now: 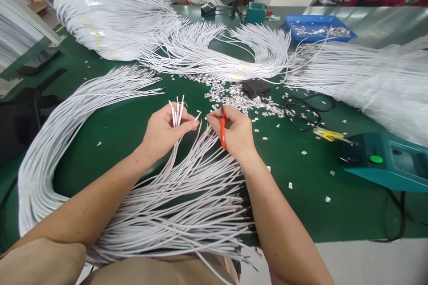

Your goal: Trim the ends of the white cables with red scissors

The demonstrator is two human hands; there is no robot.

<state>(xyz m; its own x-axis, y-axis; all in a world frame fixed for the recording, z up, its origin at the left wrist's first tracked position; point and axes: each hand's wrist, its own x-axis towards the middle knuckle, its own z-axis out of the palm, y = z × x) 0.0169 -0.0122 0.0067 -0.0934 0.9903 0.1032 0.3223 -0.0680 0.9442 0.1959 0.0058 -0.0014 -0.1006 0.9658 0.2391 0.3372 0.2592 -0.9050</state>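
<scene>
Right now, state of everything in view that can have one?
Left hand: gripping several white cable ends, tips up
Right hand: holding orange-handled tool; tool's jaws unclear
Near cable bundle: curved, ends fanned
Small silvery pieces: scattered loose
Blue tray: holds similar pieces
Yellow-handled tool: lying beside teal machine
Teal machine: power state unclear, green button showing
</scene>
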